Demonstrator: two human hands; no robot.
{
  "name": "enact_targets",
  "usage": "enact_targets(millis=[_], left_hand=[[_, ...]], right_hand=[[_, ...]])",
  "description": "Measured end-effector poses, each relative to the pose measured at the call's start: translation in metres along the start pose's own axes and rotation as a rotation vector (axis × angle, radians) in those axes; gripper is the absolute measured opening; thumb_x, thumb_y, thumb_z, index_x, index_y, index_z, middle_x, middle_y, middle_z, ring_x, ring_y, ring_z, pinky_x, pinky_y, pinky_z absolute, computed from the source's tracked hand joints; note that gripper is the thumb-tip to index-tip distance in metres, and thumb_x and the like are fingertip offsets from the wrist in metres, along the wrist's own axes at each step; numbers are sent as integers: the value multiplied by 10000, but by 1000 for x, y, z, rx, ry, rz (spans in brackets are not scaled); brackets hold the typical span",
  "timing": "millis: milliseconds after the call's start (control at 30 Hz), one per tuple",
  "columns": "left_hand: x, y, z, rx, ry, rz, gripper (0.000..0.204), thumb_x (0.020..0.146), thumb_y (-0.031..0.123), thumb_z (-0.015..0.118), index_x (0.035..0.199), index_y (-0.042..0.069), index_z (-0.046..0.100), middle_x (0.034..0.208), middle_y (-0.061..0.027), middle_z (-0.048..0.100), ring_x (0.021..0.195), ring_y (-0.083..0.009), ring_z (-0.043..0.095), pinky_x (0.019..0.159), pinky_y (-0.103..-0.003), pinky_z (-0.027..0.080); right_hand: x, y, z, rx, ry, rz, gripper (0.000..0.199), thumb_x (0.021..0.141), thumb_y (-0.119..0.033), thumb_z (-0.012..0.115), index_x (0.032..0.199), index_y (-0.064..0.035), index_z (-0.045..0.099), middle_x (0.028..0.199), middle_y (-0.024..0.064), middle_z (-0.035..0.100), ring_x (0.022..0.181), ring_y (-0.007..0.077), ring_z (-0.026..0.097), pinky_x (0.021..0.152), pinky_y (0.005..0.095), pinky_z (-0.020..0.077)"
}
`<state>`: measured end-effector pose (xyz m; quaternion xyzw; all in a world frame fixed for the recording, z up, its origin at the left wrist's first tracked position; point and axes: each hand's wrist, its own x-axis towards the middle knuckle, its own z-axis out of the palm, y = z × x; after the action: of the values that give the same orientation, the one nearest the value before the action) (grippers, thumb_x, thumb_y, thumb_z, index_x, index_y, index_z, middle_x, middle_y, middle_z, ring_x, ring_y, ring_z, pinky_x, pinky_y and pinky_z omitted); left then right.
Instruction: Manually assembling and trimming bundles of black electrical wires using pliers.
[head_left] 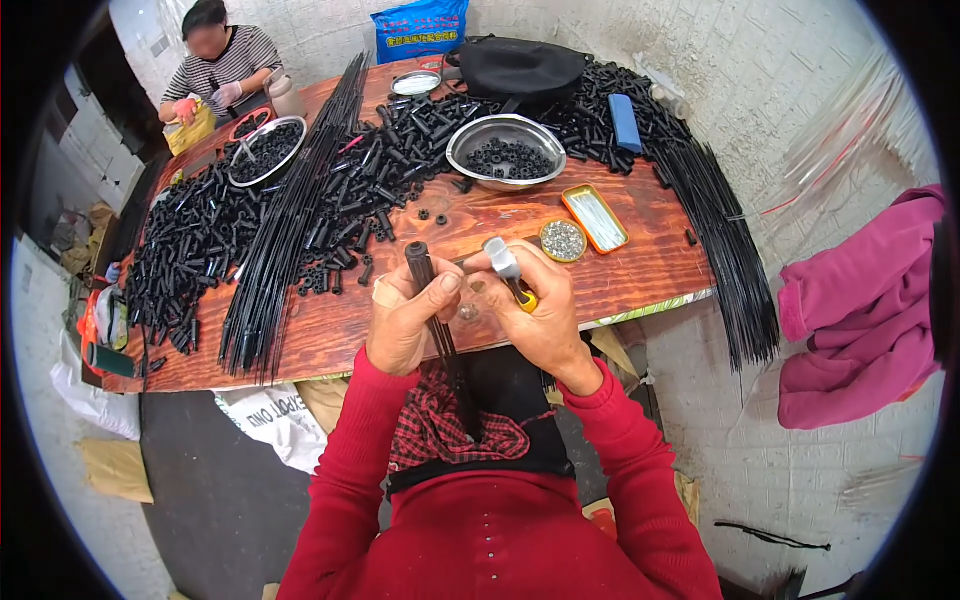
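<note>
My left hand [408, 318] is wrapped round a bundle of thin black umbrella ribs [445, 345] with a round black plastic hub [418, 262] at the top. The bundle hangs down past the table's front edge toward my lap. In my right hand [535, 310] is a small hammer [503, 262] with a grey metal head and a yellow-and-black handle. Its head points up and away from me. The fingertips of both hands come close together just right of the hub. Whether anything small is pinched there, I cannot make out.
On the wooden table [480, 222] lie heaped black plastic tubes [390, 160], long black rods [290, 210], a steel bowl [505, 180] of black rings, a tin of small metal parts [563, 240] and a tray of pale wires [597, 218]. A person [225, 75] sits far left.
</note>
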<state>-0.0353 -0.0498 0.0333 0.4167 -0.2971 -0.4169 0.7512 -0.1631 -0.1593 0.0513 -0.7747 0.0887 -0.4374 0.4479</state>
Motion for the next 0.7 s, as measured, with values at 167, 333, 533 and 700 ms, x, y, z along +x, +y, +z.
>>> enact_targets(millis=[167, 333, 533, 700], left_hand=[[-1, -1, 1, -26, -11, 25, 167, 879, 155, 679, 915, 0, 628, 711, -9, 577, 594, -71, 475, 556, -218, 368], [-1, 1, 10, -27, 33, 19, 165, 876, 155, 681, 921, 6, 627, 709, 2, 571, 596, -67, 478, 560, -208, 370], [-6, -6, 7, -37, 17, 86, 293, 889, 189, 668, 1102, 4, 590, 780, 4, 564, 669, -71, 490, 600, -210, 376], [-7, 0, 20, -57, -10, 138, 513, 959, 310, 555, 1355, 0, 454, 787, 13, 498, 705, -79, 445, 660, -228, 370]], right_hand=[[5, -3, -4, -162, -76, -200, 232, 696, 27, 722, 906, -15, 631, 841, 69, 624, 727, 169, 617, 551, 272, 469], [12, 5, -6, -218, -93, -351, 291, 663, 26, 730, 927, -19, 616, 802, 71, 609, 678, 175, 595, 518, 264, 441], [5, 1, 9, -47, -46, -7, 161, 821, -50, 665, 956, -12, 585, 721, 59, 580, 607, 131, 562, 519, 257, 436], [10, -12, 22, 534, -44, 365, 149, 968, -152, 532, 1000, -10, 567, 672, -1, 540, 563, 56, 508, 481, 227, 426]])
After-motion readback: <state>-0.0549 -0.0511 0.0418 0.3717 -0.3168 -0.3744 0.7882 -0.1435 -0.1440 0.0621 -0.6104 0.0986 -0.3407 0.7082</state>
